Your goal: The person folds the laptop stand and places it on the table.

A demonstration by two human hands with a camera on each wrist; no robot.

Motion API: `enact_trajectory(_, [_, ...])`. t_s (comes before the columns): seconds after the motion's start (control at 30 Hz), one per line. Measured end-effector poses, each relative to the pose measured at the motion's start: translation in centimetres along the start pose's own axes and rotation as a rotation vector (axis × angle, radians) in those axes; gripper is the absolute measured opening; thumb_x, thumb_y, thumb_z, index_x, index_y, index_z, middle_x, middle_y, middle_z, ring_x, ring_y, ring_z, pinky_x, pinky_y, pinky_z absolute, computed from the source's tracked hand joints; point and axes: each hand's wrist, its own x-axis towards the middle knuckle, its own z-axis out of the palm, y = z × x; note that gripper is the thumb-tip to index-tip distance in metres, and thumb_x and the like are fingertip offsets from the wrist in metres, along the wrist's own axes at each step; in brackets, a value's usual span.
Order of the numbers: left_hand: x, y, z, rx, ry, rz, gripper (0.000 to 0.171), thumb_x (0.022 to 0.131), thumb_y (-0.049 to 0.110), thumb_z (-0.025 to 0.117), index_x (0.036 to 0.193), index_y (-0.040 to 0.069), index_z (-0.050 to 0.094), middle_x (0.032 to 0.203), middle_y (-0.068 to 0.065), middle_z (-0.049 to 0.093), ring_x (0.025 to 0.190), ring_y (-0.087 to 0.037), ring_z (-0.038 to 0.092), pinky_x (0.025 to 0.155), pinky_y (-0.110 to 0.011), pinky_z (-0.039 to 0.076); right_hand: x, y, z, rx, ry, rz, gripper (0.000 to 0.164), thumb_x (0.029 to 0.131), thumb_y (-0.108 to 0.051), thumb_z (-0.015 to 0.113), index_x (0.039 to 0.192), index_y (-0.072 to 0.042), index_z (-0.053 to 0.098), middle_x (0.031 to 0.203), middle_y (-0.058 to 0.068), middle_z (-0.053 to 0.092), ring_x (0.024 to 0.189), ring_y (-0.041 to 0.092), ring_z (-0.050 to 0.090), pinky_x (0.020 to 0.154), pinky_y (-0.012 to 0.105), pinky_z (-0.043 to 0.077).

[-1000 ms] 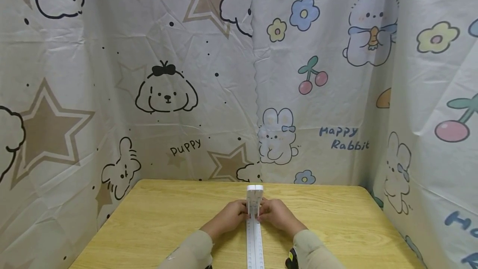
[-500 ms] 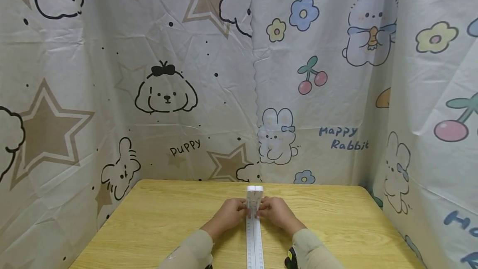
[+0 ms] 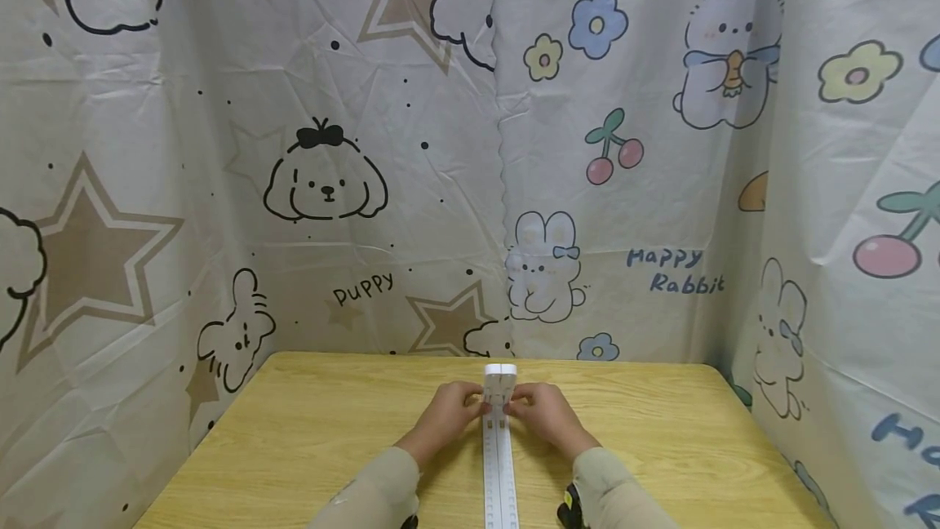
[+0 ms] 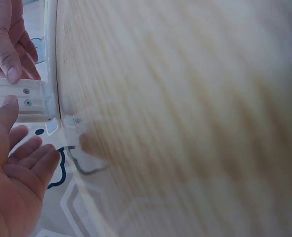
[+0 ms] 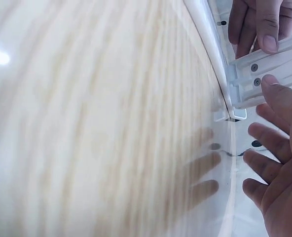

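Observation:
A long white plastic strip (image 3: pixel 500 484) with small marks along its edges runs down the table's middle. At its far end stands a white plastic upright (image 3: pixel 500 386), which shows two small screws in both wrist views. My left hand (image 3: pixel 450 413) pinches the left edge of this upright, thumb (image 4: pixel 8 108) on the near face and index finger behind. On the opposite edge my right hand (image 3: pixel 547 411) does the same, its thumb (image 5: pixel 276 91) beside a screw. The other fingers (image 5: pixel 264 165) of the right hand spread loosely, off the plastic. Both hands are level with each other.
The wood-grain table (image 3: pixel 330 398) extends to either side of the strip. Printed cloth curtains (image 3: pixel 330 284) with puppies and rabbits hang behind it and along both sides. A dark band (image 3: pixel 570 506) shows at the right sleeve (image 3: pixel 613 480).
Both hands have slid slightly up the white upright. Small brownish slots near its foot, earlier covered by fingers, now show. The upright and strip stay in place.

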Motion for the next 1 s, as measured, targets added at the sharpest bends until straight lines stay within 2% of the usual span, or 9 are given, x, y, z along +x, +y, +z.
enact_trajectory(0.23, [0.3,-0.2,0.0,-0.118,0.020,0.055,0.021,0.092,0.012,0.077,0.113,0.012,0.079,0.118,-0.004,0.076,0.118,-0.026,0.068,0.100,-0.045,0.057,0.2,-0.2,0.1,0.064,0.018,-0.012,0.013,0.090,-0.022,0.079,0.103,-0.021,0.082,0.113,-0.001,0.077,0.114,0.029,0.069,0.102,0.055,0.053])
enact_trajectory(0.47, [0.5,-0.5,0.2,-0.204,0.015,0.015,0.015,0.090,0.008,0.078,0.104,0.012,0.082,0.107,-0.001,0.079,0.102,-0.018,0.073,0.085,-0.029,0.062,0.3,0.2,0.2,0.173,-0.019,-0.006,0.009,0.091,-0.015,0.078,0.099,-0.017,0.083,0.104,-0.001,0.079,0.101,0.019,0.070,0.092,0.043,0.059])
enact_trajectory(0.53, [0.4,-0.6,0.2,-0.224,0.011,0.000,0.015,0.090,0.009,0.078,0.104,0.012,0.082,0.106,-0.001,0.079,0.101,-0.016,0.072,0.084,-0.028,0.062,0.3,0.4,0.2,0.195,-0.035,-0.005,0.009,0.091,-0.016,0.078,0.099,-0.017,0.083,0.104,-0.002,0.079,0.100,0.016,0.069,0.090,0.040,0.058])
enact_trajectory(0.63, [0.3,-0.6,0.2,-0.261,0.002,-0.010,0.014,0.091,0.009,0.078,0.104,0.012,0.082,0.106,-0.002,0.079,0.102,-0.017,0.072,0.084,-0.031,0.062,0.3,0.7,0.1,0.207,-0.054,-0.025,0.010,0.091,-0.016,0.078,0.100,-0.016,0.083,0.105,-0.001,0.078,0.101,0.018,0.070,0.091,0.040,0.058])
enact_trajectory(0.77, [0.4,-0.8,-0.1,-0.300,-0.042,-0.029,0.016,0.093,0.014,0.076,0.108,0.013,0.081,0.111,-0.001,0.078,0.106,-0.016,0.071,0.089,-0.034,0.061,0.5,1.1,-0.4,0.239,-0.100,-0.044,0.014,0.093,-0.020,0.076,0.105,-0.018,0.082,0.109,-0.001,0.078,0.109,0.020,0.069,0.100,0.047,0.056])
enact_trajectory(1.0, [0.4,-1.1,-1.2,-0.291,-0.147,-0.048,0.021,0.098,0.029,0.070,0.116,0.022,0.079,0.121,0.005,0.075,0.119,-0.017,0.066,0.107,-0.046,0.052,0.5,1.2,-1.3,0.285,-0.209,-0.066,0.020,0.100,-0.028,0.068,0.114,-0.021,0.080,0.119,-0.002,0.076,0.116,0.017,0.066,0.106,0.045,0.052])
